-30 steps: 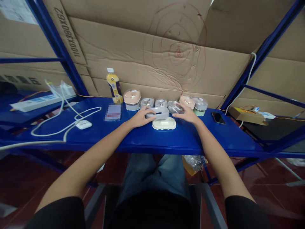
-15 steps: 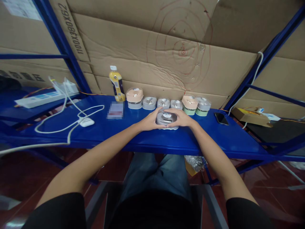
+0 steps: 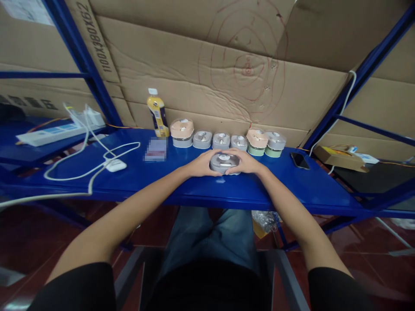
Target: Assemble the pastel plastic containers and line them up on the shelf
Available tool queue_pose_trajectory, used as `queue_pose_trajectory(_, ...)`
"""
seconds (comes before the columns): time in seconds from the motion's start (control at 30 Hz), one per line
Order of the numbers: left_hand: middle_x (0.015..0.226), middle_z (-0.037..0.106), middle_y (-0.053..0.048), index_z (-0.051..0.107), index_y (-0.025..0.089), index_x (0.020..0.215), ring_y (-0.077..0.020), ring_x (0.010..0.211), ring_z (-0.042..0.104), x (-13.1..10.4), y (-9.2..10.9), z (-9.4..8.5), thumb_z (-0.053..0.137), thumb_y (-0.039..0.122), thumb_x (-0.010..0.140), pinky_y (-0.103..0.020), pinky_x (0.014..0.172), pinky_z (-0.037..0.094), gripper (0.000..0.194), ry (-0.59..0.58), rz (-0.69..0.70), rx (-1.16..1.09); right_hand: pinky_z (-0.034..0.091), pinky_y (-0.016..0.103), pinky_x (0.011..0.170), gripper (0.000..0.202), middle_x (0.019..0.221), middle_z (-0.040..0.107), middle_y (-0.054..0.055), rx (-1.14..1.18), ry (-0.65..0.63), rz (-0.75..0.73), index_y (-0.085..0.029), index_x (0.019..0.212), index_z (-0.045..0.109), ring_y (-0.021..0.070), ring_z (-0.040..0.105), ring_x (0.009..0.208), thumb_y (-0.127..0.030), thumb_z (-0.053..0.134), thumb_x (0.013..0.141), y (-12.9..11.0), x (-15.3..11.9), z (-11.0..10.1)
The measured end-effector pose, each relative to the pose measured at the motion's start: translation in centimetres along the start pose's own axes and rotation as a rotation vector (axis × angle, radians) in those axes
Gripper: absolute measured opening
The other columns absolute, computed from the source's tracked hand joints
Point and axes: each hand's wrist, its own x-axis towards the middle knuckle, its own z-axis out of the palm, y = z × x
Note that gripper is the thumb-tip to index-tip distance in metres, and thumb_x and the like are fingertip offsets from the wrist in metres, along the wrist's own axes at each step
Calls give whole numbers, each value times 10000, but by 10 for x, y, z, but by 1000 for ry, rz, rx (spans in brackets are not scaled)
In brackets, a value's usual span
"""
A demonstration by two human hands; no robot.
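Note:
Between my hands, near the middle of the blue table, is a grey oval lidded box (image 3: 224, 160) with a small white sticker on its lid. My left hand (image 3: 205, 164) curves round its left side and my right hand (image 3: 245, 162) round its right, thumbs meeting close together at the front. Both hands grip the box, and its far side is partly hidden by the fingers. Just behind stand small grey lidded boxes (image 3: 221, 141) in a row. A peach-and-grey box (image 3: 182, 133) is at the row's left, and peach-and-green (image 3: 257, 142) and grey-and-green boxes (image 3: 275, 144) at its right.
A yellow drink bottle (image 3: 158, 113) stands at the back left behind a blurred-out packet (image 3: 156, 149). White cable and a white adapter (image 3: 116, 165) lie on the left, near a power strip (image 3: 53, 134). A phone (image 3: 300, 160) lies right of the row. Cardboard walls the back.
My hands have closed in slightly round the grey box, and its lid sits a little lower, with less of a pale rim showing beneath. The view has shifted slightly.

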Motion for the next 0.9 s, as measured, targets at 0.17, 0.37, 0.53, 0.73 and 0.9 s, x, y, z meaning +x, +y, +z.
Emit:
queue_pose_trajectory(0.17, 1604, 588, -202, 503, 192, 1561, -418, 1490, 560, 5, 5, -6, 893, 553, 783, -585, 1269, 416, 943, 239, -89, 61, 564, 553, 1129, 755, 1422, 733, 134, 9, 358, 109, -268, 1414, 719, 340, 701, 1276, -812, 680, 892, 0, -1, -17)
queue_pose_trajectory(0.37, 1542, 548, -257, 439, 173, 1533, -452, 1480, 526, 70, 29, 4, 865, 559, 861, -586, 1206, 445, 884, 541, -417, 143, 619, 517, 1023, 697, 1096, 802, 156, -15, 925, 209, -212, 1135, 777, 304, 764, 1048, -733, 318, 1072, 6, -8, -48)
queue_pose_trajectory(0.53, 1457, 554, -294, 514, 153, 1437, -522, 1393, 551, 140, 45, 46, 904, 555, 853, -636, 1153, 438, 810, 546, -549, 201, 632, 498, 953, 684, 1024, 801, 128, -56, 947, 288, -236, 1042, 776, 287, 777, 949, -727, 300, 1072, 17, -10, -52)
queue_pose_trajectory(0.73, 1459, 527, -342, 520, 71, 1449, -514, 1388, 535, 171, 60, 81, 842, 509, 941, -610, 1144, 445, 744, 523, -535, 277, 611, 475, 973, 639, 976, 776, 110, -137, 920, 249, -252, 900, 728, 282, 760, 981, -700, 312, 1086, 15, -6, -47)
queue_pose_trajectory(0.9, 1442, 549, -333, 554, 66, 1416, -487, 1392, 533, 168, 62, 72, 635, 512, 1072, -602, 1160, 416, 569, 468, -495, 299, 595, 493, 1014, 611, 934, 766, 102, -133, 893, 238, -255, 878, 721, 293, 748, 1020, -671, 328, 1094, 13, -8, -45)
